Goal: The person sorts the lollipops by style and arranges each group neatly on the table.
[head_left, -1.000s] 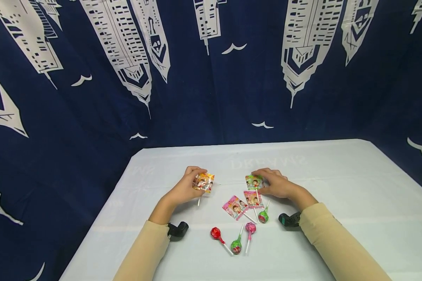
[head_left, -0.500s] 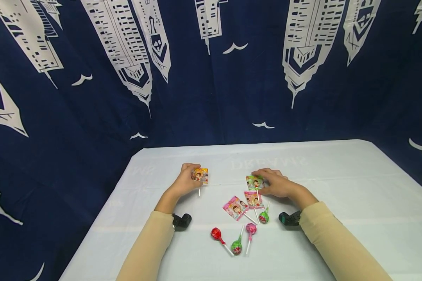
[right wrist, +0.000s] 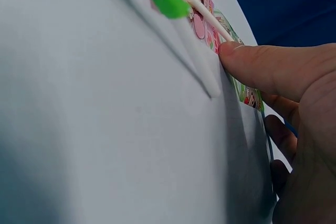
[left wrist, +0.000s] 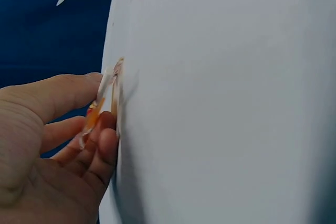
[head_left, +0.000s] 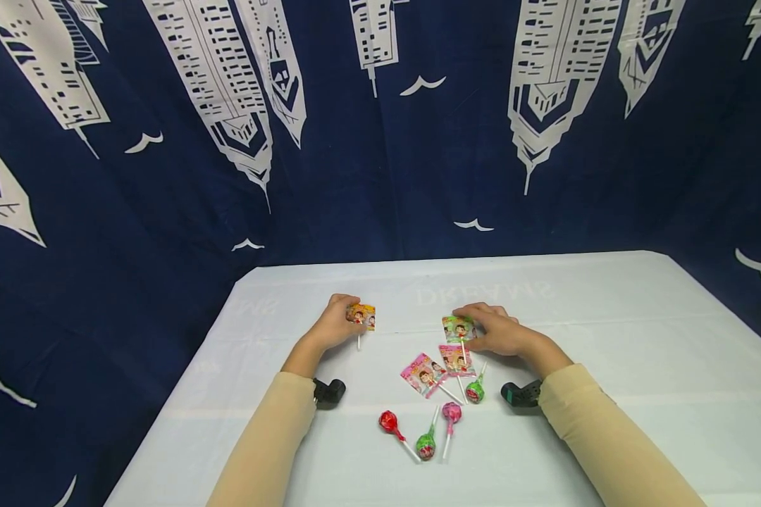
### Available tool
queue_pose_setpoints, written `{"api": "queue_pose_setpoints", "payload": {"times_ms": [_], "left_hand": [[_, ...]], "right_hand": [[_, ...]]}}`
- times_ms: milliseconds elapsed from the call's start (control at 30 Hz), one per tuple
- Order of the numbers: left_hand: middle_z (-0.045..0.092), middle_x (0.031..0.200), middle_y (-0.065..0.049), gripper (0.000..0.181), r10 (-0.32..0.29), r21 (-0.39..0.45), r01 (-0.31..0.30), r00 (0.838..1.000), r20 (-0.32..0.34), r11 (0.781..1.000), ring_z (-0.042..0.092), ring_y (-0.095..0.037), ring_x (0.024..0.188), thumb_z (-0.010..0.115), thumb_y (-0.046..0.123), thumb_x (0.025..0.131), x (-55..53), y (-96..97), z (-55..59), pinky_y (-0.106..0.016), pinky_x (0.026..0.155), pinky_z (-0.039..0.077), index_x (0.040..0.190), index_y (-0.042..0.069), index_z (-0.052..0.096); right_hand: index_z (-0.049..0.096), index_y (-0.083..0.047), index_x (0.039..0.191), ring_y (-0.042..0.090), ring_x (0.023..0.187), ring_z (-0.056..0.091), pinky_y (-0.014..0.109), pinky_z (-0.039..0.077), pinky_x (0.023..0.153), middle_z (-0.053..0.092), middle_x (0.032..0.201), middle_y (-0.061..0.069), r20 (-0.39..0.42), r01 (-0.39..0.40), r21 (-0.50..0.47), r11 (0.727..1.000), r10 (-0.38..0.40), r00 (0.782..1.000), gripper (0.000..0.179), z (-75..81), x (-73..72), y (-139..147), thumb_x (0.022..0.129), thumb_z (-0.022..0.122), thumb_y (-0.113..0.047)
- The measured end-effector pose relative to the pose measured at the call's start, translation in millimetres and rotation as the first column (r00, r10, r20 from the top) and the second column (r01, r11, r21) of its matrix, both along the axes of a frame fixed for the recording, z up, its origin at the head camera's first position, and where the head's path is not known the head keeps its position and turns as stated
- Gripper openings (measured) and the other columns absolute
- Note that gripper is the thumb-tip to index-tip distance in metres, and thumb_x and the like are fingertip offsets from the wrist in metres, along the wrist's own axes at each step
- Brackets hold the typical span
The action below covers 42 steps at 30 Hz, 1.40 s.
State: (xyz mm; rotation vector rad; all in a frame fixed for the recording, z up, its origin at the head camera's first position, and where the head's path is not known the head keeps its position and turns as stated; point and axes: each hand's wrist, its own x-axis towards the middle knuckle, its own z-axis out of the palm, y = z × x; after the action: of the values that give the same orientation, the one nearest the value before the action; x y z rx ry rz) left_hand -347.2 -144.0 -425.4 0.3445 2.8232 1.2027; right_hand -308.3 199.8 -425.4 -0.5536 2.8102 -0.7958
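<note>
My left hand [head_left: 337, 323] pinches a lollipop in a flat orange wrapper [head_left: 363, 317] at the back left of the table, its white stick pointing towards me. In the left wrist view the orange wrapper [left wrist: 94, 115] sits between thumb and curled fingers, close to the white cloth. At the centre right, my right hand [head_left: 497, 332] holds a lollipop in a flat green wrapper [head_left: 458, 329] by its right side. The right wrist view has the thumb at its stick [right wrist: 212, 19]. A pink-wrapped lollipop [head_left: 456, 359] lies just in front, with another pink-wrapped lollipop [head_left: 423, 374] to its left.
A green ball lollipop [head_left: 475, 391] lies near the pink packets. Closer to me are a red lollipop [head_left: 389, 422], a second green lollipop [head_left: 426, 446] and a pink ball lollipop [head_left: 452, 412]. The white-covered table [head_left: 583, 303] meets a navy patterned curtain [head_left: 380, 183] behind.
My left hand has moved slightly back and left with the orange-wrapped lollipop, which lies lower and flatter now. The right hand and other lollipops have stayed in place.
</note>
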Motion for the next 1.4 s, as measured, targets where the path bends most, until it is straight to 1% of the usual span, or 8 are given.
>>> {"api": "queue_pose_setpoints", "payload": {"times_ms": [233,533,733,867,1000,1100,1233,1400], "left_hand": [[0.052,0.144,-0.023,0.056,-0.050,-0.165,0.046,0.999,-0.020,0.985,0.049,-0.037,0.137,0.073,0.015,0.089,0.7,-1.0,11.1,-0.047,0.117,0.037,0.137,-0.006,0.055],[0.063,0.137,-0.011,0.048,-0.012,-0.364,0.013,1.000,0.004,0.931,0.057,-0.030,0.129,0.075,0.025,0.089,7.7,0.8,21.4,-0.048,0.109,0.045,0.134,0.011,0.063],[0.065,0.136,-0.006,0.047,0.023,-0.427,-0.038,0.999,-0.039,0.903,0.059,-0.030,0.125,0.078,0.028,0.086,8.5,1.7,20.2,-0.050,0.101,0.049,0.130,0.019,0.067],[0.065,0.135,-0.008,0.047,0.038,-0.384,-0.059,0.997,-0.063,0.922,0.059,-0.029,0.124,0.081,0.027,0.084,8.4,2.8,20.0,-0.048,0.103,0.049,0.128,0.016,0.068],[0.065,0.134,-0.013,0.049,0.077,-0.260,-0.087,0.996,-0.049,0.962,0.058,-0.031,0.126,0.080,0.023,0.084,7.2,3.3,20.5,-0.047,0.108,0.046,0.128,0.008,0.067],[0.064,0.134,-0.016,0.045,0.102,-0.168,-0.103,0.995,-0.018,0.980,0.057,-0.031,0.128,0.076,0.018,0.087,5.4,3.5,20.2,-0.047,0.109,0.045,0.129,0.005,0.066],[0.064,0.134,-0.016,0.041,0.094,-0.090,-0.092,0.995,0.015,0.992,0.059,-0.030,0.126,0.064,0.004,0.090,3.5,4.1,19.3,-0.046,0.106,0.048,0.131,0.005,0.065],[0.065,0.131,-0.016,0.050,0.073,-0.110,-0.072,0.997,0.006,0.991,0.060,-0.030,0.123,0.057,-0.008,0.085,5.4,6.5,19.5,-0.046,0.106,0.048,0.132,0.006,0.064]], "right_hand": [[0.045,-0.019,0.149,0.045,0.138,0.031,0.066,0.028,0.105,0.036,0.157,0.016,-0.004,0.001,-0.005,1.000,-0.001,1.000,0.066,0.5,0.8,-1,0.089,0.073,-0.029],[0.045,-0.017,0.149,0.046,0.138,0.030,0.067,0.027,0.105,0.036,0.157,0.017,-0.008,-0.002,-0.016,1.000,0.002,1.000,0.066,0.2,2.4,0,0.089,0.072,-0.027],[0.045,-0.019,0.149,0.045,0.138,0.030,0.065,0.028,0.105,0.035,0.158,0.016,-0.007,0.004,-0.012,1.000,-0.004,1.000,0.066,-0.6,2.3,-1,0.090,0.072,-0.028],[0.045,-0.019,0.149,0.045,0.138,0.030,0.065,0.029,0.104,0.035,0.158,0.016,-0.007,0.007,-0.015,1.000,-0.007,1.000,0.066,-1.4,2.5,-1,0.090,0.072,-0.029],[0.045,-0.019,0.149,0.045,0.138,0.030,0.065,0.028,0.104,0.035,0.158,0.016,-0.007,0.004,-0.024,1.000,-0.004,1.000,0.065,-2.8,2.5,0,0.090,0.072,-0.028],[0.045,-0.019,0.149,0.045,0.139,0.029,0.066,0.026,0.105,0.034,0.159,0.016,-0.004,0.005,-0.029,1.000,-0.005,1.000,0.065,-3.7,2.2,0,0.090,0.072,-0.029],[0.045,-0.019,0.149,0.045,0.140,0.027,0.067,0.023,0.107,0.031,0.160,0.016,0.002,0.009,-0.040,0.999,-0.009,1.000,0.065,-4.8,1.9,0,0.090,0.072,-0.029],[0.045,-0.020,0.149,0.045,0.141,0.026,0.067,0.023,0.107,0.030,0.161,0.016,0.003,0.010,-0.039,0.999,-0.010,1.000,0.065,-6.2,1.4,2,0.091,0.072,-0.030]]}}
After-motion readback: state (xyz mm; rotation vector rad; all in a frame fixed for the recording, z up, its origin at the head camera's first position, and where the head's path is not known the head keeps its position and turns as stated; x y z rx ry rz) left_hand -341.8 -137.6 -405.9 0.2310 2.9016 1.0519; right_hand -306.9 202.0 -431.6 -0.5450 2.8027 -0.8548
